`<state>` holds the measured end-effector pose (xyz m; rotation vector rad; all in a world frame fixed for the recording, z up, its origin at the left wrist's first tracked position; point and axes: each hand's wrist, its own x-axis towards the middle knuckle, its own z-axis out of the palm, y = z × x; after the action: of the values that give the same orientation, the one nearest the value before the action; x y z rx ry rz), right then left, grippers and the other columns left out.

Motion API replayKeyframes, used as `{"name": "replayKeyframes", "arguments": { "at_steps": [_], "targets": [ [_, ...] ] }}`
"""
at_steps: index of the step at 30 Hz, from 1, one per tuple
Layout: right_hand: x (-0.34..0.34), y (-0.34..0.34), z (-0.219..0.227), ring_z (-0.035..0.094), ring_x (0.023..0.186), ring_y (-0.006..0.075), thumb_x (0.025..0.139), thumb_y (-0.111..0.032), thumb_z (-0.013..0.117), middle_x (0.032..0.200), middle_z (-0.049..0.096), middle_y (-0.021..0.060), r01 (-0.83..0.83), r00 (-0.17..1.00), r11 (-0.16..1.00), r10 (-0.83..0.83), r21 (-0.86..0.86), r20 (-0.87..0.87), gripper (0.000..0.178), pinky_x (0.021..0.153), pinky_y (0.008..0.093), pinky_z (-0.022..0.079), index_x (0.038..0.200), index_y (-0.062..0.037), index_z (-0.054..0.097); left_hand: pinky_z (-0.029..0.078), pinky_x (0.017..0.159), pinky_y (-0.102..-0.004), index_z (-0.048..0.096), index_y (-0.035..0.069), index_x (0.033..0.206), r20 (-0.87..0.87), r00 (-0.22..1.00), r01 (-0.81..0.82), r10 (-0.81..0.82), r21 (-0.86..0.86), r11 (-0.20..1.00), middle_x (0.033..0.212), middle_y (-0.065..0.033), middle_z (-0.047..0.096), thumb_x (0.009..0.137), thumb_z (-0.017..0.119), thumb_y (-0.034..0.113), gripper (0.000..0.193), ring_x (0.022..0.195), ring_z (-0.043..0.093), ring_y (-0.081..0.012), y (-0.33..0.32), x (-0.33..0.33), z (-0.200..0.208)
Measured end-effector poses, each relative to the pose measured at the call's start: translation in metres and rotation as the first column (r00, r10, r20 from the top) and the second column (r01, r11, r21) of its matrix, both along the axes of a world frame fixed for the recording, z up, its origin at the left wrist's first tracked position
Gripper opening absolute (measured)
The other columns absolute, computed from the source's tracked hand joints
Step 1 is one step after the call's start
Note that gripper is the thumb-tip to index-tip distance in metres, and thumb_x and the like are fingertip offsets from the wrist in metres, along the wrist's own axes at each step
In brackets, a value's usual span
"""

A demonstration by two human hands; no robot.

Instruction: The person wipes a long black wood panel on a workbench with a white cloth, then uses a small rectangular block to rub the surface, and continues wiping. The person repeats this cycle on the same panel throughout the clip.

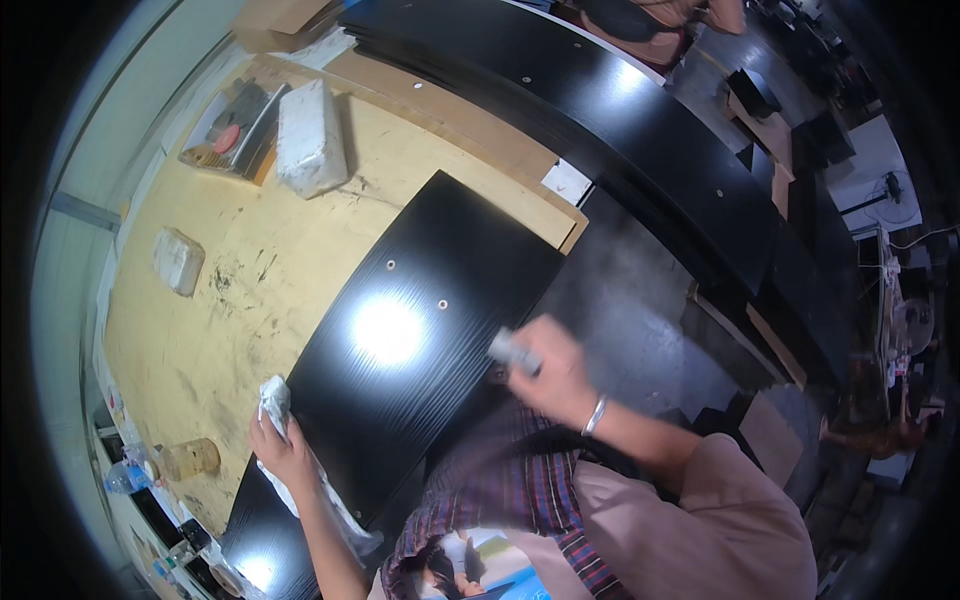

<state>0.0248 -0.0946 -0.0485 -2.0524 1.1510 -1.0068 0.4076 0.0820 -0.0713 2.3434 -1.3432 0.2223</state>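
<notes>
Checked cloth (545,495) and a dusty-pink sleeve (690,530) sit closest, at the worker's own body. Left hand (288,458): fingers curled around a crumpled white cloth (274,393), its loose end trailing down beside the forearm. Right hand (560,375): motion-blurred, fingers closed about a small grey-white block (513,352); silver bangle (595,415) at the wrist.

Black panel (400,390) lies between the hands, on the table (320,235) at its far end. Long axis runs obliquely, from near left to far right. Left hand is at its left long edge, right hand at the opposite edge. Left looks nearer, overlapping the surface; whether the right-hand block touches, I cannot tell. Two small round fittings (443,304) show past the glare.

Further out on the table: a large whitish block (312,140), a smaller one (178,262), a shallow box (268,160) of odds and ends, an amber jar (195,458). Beyond, right: stacked black panels (620,110), another person (630,20) behind them, a fan (885,195).
</notes>
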Motion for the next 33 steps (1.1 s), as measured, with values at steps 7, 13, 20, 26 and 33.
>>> {"name": "replayKeyframes", "arguments": {
  "at_steps": [7, 13, 20, 26, 33],
  "targets": [
    [0.035, 0.026, 0.016, 0.065, 0.084, 0.0334, 0.072, -0.002, 0.069, 0.094, 0.063, 0.0140, 0.042, 0.995, 0.999, -0.044, 0.029, 0.088, 0.028, 0.074, 0.0405, 0.054, 0.101, -0.0026, 0.067, 0.043, 0.104, -0.0455, 0.060, -0.001, 0.128, -0.068, 0.994, 0.080, -0.081, -0.016, 0.997, 0.127, -0.0214, 0.061, 0.090, 0.066, 0.009, 0.039, 0.118, 0.056, -0.0407, 0.036, 0.029, 0.001],
    [0.055, 0.049, -0.006, 0.064, 0.080, 0.0295, 0.074, -0.002, 0.069, 0.093, 0.060, 0.0109, 0.338, 0.941, 0.941, -0.339, -0.020, -0.024, 0.026, 0.070, 0.0390, 0.052, 0.100, -0.0025, 0.065, 0.043, 0.098, -0.0445, 0.061, -0.001, 0.122, -0.044, 0.999, -0.017, 0.016, -0.007, 1.000, 0.117, -0.0203, 0.062, 0.094, 0.061, 0.010, 0.029, 0.110, 0.058, -0.0404, 0.184, 0.149, 0.003],
    [0.164, 0.233, -0.008, 0.061, 0.075, 0.0284, 0.071, 0.000, 0.069, 0.088, 0.059, 0.0122, 0.123, 0.992, 0.991, -0.121, -0.050, 0.033, 0.027, 0.066, 0.0372, 0.050, 0.098, -0.0009, 0.067, 0.042, 0.096, -0.0449, 0.059, -0.004, 0.121, -0.014, 0.989, -0.144, 0.144, 0.001, 0.990, 0.114, -0.0211, 0.059, 0.098, 0.060, 0.013, 0.029, 0.107, 0.055, -0.0403, 0.354, 0.261, -0.006],
    [0.240, 0.357, -0.009, 0.059, 0.067, 0.0277, 0.071, -0.002, 0.072, 0.083, 0.057, 0.0110, -0.078, 0.996, 0.995, 0.080, -0.055, 0.035, 0.030, 0.060, 0.0372, 0.050, 0.100, -0.0022, 0.068, 0.041, 0.101, -0.0442, 0.061, -0.003, 0.125, -0.074, 0.990, -0.119, 0.117, -0.028, 0.992, 0.121, -0.0208, 0.062, 0.095, 0.062, 0.009, 0.032, 0.113, 0.056, -0.0391, 0.369, 0.269, -0.009],
    [0.295, 0.432, -0.002, 0.058, 0.068, 0.0276, 0.068, -0.003, 0.073, 0.082, 0.053, 0.0093, -0.310, 0.950, 0.951, 0.309, -0.001, -0.046, 0.034, 0.057, 0.0388, 0.049, 0.101, -0.0017, 0.067, 0.044, 0.097, -0.0299, 0.061, -0.005, 0.127, -0.508, 0.858, -0.362, 0.075, -0.494, 0.790, 0.120, -0.0096, 0.068, 0.104, 0.058, 0.013, 0.030, 0.107, 0.059, -0.0148, 0.404, 0.268, 0.027]
  ]
}}
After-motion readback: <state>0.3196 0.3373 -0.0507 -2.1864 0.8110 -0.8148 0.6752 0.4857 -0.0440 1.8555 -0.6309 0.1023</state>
